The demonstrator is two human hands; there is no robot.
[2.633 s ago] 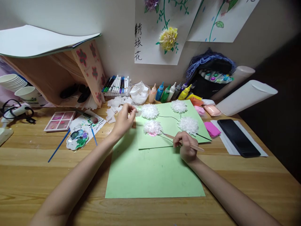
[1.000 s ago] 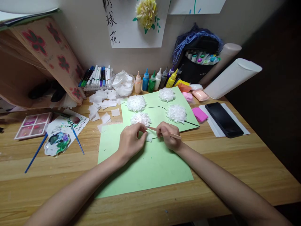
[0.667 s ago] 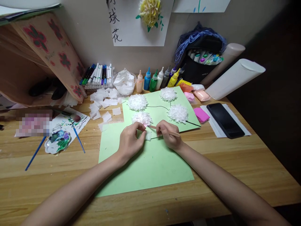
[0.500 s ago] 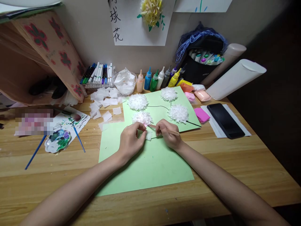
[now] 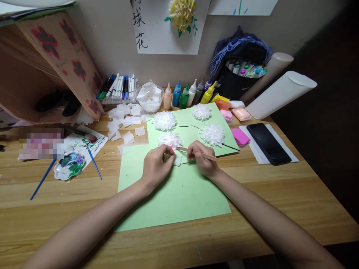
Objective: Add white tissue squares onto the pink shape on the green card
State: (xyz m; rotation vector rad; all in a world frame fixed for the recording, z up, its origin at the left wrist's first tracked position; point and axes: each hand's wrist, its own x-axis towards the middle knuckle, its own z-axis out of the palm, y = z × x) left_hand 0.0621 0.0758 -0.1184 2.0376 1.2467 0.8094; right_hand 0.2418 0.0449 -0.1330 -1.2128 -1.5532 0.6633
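A wooden craft stick (image 5: 209, 157) is gripped in my right hand (image 5: 203, 158), its tip pointing left beside the nearest flower. My left hand (image 5: 158, 166) pinches a small white tissue paper square (image 5: 178, 160), which sticks out by the thumb; the fingertips partly hide it. Just beyond the left fingers sits a fluffy white paper flower (image 5: 169, 139) with a pink tint at its lower edge. More white paper flowers (image 5: 213, 135) lie on the green card (image 5: 186, 136), with thin black stem lines between them. Another green sheet (image 5: 179, 198) lies under both wrists.
Loose tissue squares (image 5: 113, 129) lie left of the card, near a clear bowl (image 5: 162, 99) of tissue. Paint bottles (image 5: 183, 96) and markers (image 5: 117, 87) line the wall. A phone (image 5: 268, 144) rests at right; a paint palette (image 5: 68, 167) and brushes (image 5: 43, 179) at left.
The craft stick and right fingers have shifted very slightly to the right. The left hand keeps its pinch in nearly the same place.
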